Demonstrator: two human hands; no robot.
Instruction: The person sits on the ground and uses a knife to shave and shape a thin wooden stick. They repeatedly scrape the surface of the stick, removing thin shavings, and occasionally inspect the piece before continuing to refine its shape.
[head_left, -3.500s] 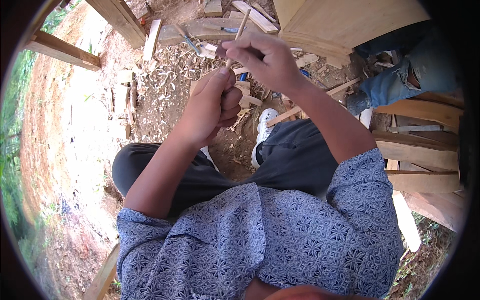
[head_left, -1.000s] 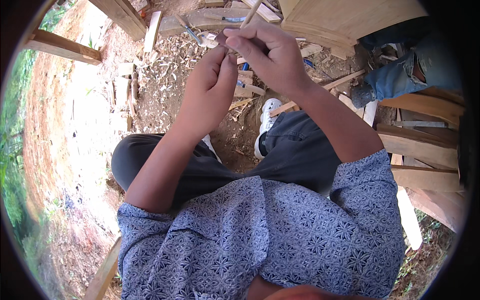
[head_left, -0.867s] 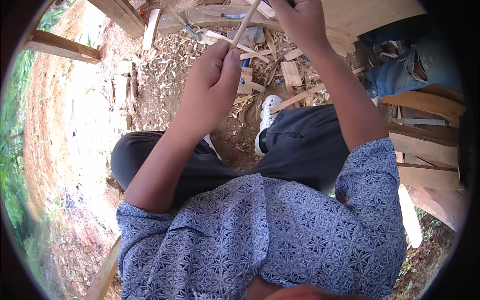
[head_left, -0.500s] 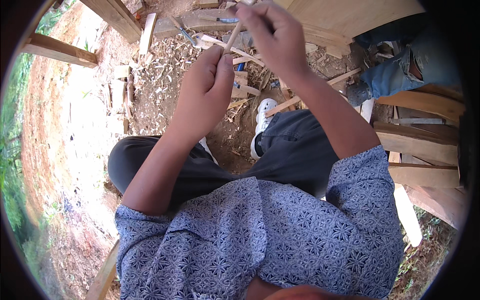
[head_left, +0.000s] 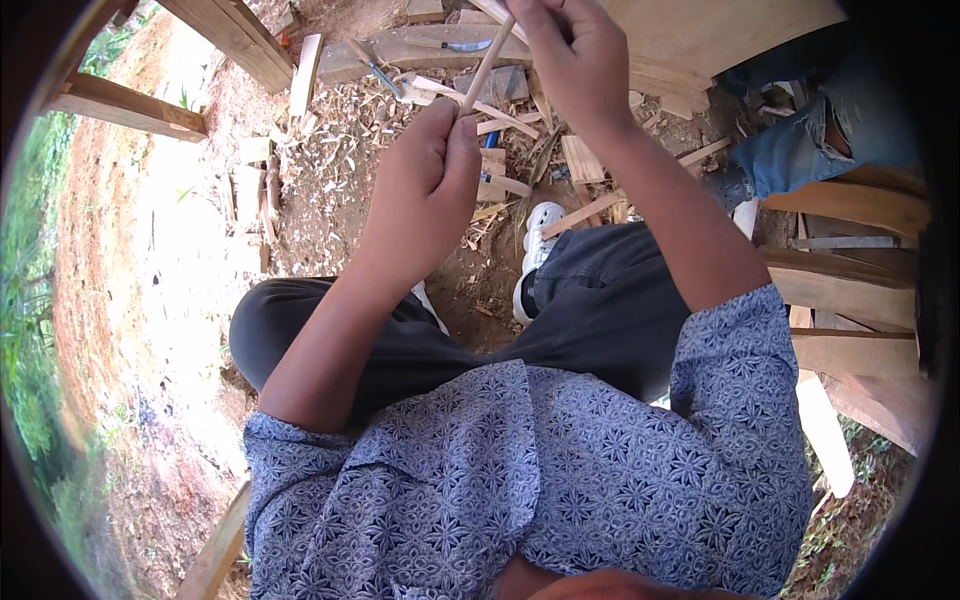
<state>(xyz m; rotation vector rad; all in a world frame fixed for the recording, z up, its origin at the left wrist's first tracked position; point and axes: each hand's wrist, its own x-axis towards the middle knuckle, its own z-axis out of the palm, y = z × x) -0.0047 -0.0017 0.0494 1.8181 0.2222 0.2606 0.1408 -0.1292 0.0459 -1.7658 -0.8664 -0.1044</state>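
Observation:
My left hand is closed around the lower end of a thin, pale wooden stick, thumb laid along it. The stick slants up and to the right toward the top edge of the picture. My right hand is at the stick's upper end, its fingers bent and closed. A pale, flat piece shows beside those fingers, cut off by the top edge. What exactly the right fingers grip cannot be made out.
Wood shavings and offcuts litter the ground. Blade tools, among them a knife, lie beyond my hands. A large wooden panel stands at the far right, with another person's torn jeans below it. Stacked boards lie at right.
My right hand has shifted slightly right, and more of the stick shows between the hands. My left hand keeps its grip. The whole view has moved a little.

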